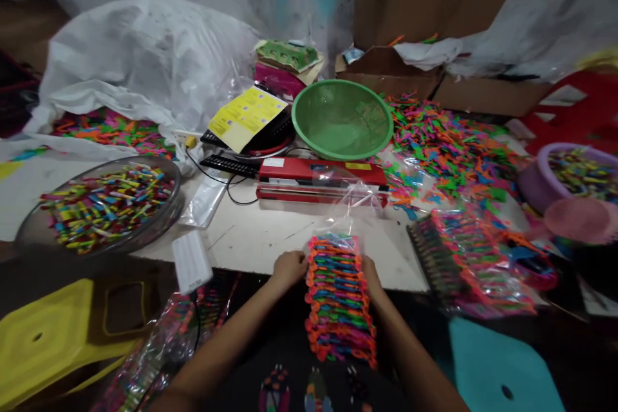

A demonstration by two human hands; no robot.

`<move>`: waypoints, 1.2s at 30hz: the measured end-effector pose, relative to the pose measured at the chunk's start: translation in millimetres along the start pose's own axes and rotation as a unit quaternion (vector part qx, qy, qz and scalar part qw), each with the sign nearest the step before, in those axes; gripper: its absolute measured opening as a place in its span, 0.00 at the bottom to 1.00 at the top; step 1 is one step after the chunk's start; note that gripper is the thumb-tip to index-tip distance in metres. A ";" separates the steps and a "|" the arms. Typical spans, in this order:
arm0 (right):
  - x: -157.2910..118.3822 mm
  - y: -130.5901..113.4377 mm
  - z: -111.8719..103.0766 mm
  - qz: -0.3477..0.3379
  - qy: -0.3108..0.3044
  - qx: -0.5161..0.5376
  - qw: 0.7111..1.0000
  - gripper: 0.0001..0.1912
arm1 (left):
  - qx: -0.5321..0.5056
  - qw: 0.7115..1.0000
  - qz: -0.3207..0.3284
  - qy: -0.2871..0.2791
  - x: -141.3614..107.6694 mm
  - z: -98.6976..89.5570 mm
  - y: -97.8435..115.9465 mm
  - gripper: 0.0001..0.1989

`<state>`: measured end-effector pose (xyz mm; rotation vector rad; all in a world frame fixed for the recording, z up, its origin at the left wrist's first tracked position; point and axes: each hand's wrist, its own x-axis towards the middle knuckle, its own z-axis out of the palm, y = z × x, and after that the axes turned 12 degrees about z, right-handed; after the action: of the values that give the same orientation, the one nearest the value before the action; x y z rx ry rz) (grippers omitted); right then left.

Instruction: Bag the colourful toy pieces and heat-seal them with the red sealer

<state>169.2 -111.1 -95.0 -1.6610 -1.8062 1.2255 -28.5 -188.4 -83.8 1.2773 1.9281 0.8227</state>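
Note:
A clear plastic bag [338,296] packed with rows of small orange, blue, green and pink plastic pieces stands in front of me at the table's front edge. My left hand [290,267] is closed on its left side, fingers curled. My right hand [371,275] grips the right side, its fingers partly hidden by the bag. The loose, unfilled top of the bag reaches forward against a red bar-shaped machine, which looks like a bag sealer [290,178]. The white table [251,238] lies beneath the sealer.
Left stands a clear basin [178,180] of small colourful sticks, near a white power strip [192,261]. Behind the sealer is a green basin [342,119]. Loose plastic pieces [449,141], filled bags [473,257] and a purple tub [545,177] are right. Yellow [43,328] and turquoise stools [502,360] flank me.

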 end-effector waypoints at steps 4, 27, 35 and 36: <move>-19.1 0.6 -19.7 0.009 0.033 -0.113 0.993 0.13 | 0.098 0.994 0.043 0.019 7.4 -11.9 7.3 0.08; -16.8 -50.2 -52.6 -0.378 0.128 -0.186 0.898 0.11 | 0.029 0.947 0.268 0.174 21.5 -21.5 6.8 0.09; -22.6 -48.2 -63.6 -0.402 0.069 -0.148 0.901 0.07 | 0.021 0.910 0.348 0.224 12.6 -30.3 22.7 0.10; -23.6 -46.7 -64.8 -0.401 0.059 -0.146 0.902 0.06 | 0.020 0.906 0.359 0.226 9.4 -30.8 23.1 0.11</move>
<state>196.9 -107.8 -16.5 -0.8768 -2.3097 0.4928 -44.3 -176.4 -49.4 2.0056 1.7940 1.5625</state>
